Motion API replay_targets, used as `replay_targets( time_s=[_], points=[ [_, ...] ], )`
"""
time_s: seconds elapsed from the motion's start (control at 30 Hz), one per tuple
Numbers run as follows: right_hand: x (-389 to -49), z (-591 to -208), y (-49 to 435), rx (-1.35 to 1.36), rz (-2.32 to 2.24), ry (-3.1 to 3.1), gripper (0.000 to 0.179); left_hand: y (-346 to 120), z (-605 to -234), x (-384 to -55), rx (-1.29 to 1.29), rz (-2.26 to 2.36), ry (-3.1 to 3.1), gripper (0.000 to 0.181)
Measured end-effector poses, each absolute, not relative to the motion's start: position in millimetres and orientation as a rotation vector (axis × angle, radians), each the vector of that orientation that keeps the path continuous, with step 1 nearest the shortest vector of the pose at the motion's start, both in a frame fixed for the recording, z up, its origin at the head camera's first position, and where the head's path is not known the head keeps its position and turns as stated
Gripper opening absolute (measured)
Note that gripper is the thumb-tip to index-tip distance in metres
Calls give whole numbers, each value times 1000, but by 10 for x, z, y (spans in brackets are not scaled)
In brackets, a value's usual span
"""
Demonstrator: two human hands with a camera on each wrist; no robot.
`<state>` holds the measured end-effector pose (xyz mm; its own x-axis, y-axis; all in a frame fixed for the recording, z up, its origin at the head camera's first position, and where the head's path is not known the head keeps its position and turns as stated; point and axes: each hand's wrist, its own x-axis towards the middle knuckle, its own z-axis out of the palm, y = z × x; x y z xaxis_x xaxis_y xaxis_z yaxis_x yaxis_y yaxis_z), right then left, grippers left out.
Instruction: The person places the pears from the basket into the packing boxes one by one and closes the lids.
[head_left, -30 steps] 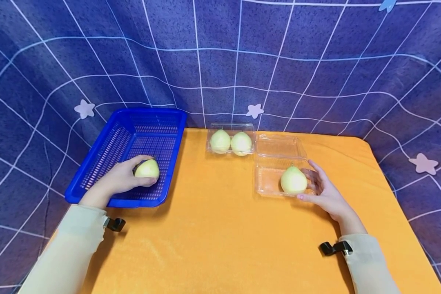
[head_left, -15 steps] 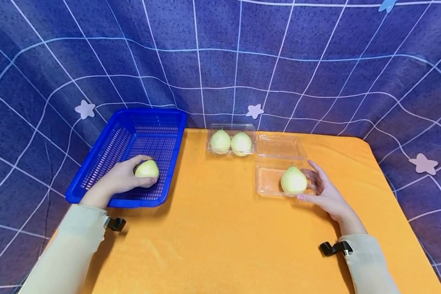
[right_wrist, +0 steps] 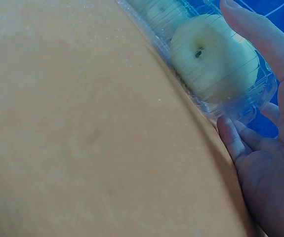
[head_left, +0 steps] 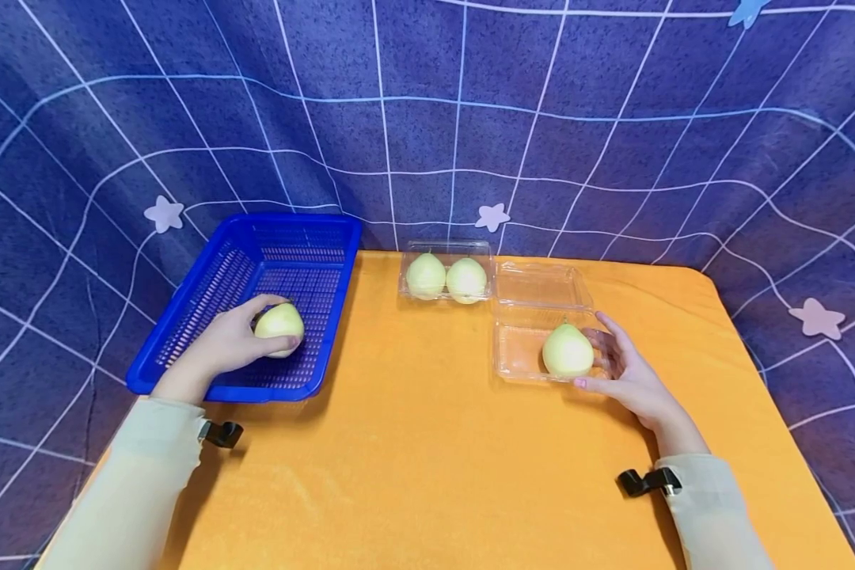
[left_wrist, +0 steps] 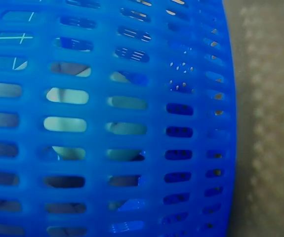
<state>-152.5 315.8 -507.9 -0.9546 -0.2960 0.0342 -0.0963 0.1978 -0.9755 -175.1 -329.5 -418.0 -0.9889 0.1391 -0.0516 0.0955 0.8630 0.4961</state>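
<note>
In the head view, my left hand grips a pale green pear inside the blue plastic basket, thumb on its near side. Through the slots of the basket wall, the left wrist view gives only pale patches. My right hand is spread around the right end of an open clear clamshell box, its thumb at the front corner. One pear sits upright in that box's right half. From the right wrist, this pear shows through the clear wall, beside my fingertips.
A second clear box, its lid down, holds two pears at the back of the orange-covered table. The open box's lid lies folded back. A blue grid-patterned cloth hangs behind the table.
The pear in my left hand has shifted slightly left and up within the basket. My right hand and the open box have stayed in place.
</note>
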Motion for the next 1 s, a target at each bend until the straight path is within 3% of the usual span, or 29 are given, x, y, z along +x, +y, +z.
replay_targets(
  time_s=[0.53, 1.0],
  points=[
    [-1535, -5127, 3179, -368, -1838, 2310, 115, -3172, -3989, -1708, 196, 839, 3062, 78],
    [-1535, -5095, 3175, -377, -1850, 2310, 115, -2970, -3875, -1731, 239, 1004, 3119, 67]
  ],
)
